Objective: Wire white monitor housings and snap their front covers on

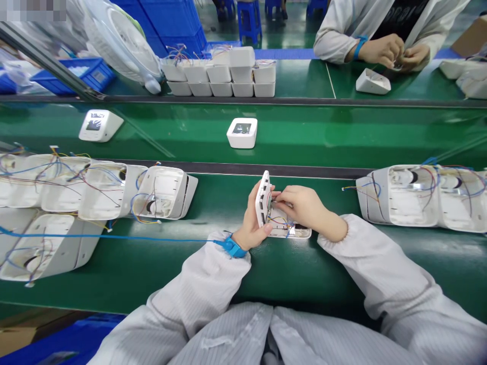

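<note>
My left hand [253, 218] is closed around a white plastic front cover [263, 198], held tilted up on its edge, with a circuit board on the side facing right. My right hand [300, 203] has its fingers pinched together against that inner side, by the wires; what exactly lies between the fingertips is too small to make out. Below both hands a white plastic housing [305, 233] lies on the green bench with coloured wires inside it. A blue wrist strap [234, 247] with a cord is on my left wrist.
Open white housings with loose wires stand at left [163, 190] and right [411, 197]. On the green belt are two closed units with screens, one in the middle [242, 133], another at left [99, 126]. Across it, a co-worker's hands [395, 53] work near stacked housings [232, 73].
</note>
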Action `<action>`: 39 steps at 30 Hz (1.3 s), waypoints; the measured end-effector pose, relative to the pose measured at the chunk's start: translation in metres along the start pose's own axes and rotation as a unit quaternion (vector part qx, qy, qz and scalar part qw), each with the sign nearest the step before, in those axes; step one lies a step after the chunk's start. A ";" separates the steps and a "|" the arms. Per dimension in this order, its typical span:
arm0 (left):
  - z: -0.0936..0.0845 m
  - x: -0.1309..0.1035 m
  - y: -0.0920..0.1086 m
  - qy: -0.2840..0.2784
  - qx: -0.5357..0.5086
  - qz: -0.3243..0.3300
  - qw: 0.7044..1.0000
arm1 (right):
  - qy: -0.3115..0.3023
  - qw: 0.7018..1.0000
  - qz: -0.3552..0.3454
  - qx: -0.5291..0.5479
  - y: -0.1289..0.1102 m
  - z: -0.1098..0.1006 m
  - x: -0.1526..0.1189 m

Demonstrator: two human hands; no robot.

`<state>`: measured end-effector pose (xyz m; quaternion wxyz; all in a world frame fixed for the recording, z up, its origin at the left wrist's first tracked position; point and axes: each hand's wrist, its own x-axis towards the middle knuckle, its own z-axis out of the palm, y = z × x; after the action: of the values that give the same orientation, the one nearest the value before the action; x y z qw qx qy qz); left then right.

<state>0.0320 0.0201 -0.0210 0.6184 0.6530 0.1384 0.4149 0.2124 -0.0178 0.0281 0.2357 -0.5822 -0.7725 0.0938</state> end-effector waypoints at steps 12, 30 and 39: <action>-0.002 0.000 -0.001 0.008 -0.013 -0.020 1.000 | 0.014 0.998 0.011 0.056 0.004 0.002 0.000; -0.005 0.005 0.004 -0.020 0.001 -0.009 1.000 | 0.012 0.998 -0.039 0.052 0.002 -0.001 -0.001; -0.006 0.004 0.002 -0.024 -0.009 -0.009 1.000 | -0.010 0.998 -0.048 0.036 0.003 -0.001 0.001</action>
<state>0.0294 0.0264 -0.0181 0.6308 0.6559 0.1256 0.3951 0.2154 -0.0161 0.0280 0.2531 -0.5342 -0.7982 0.1162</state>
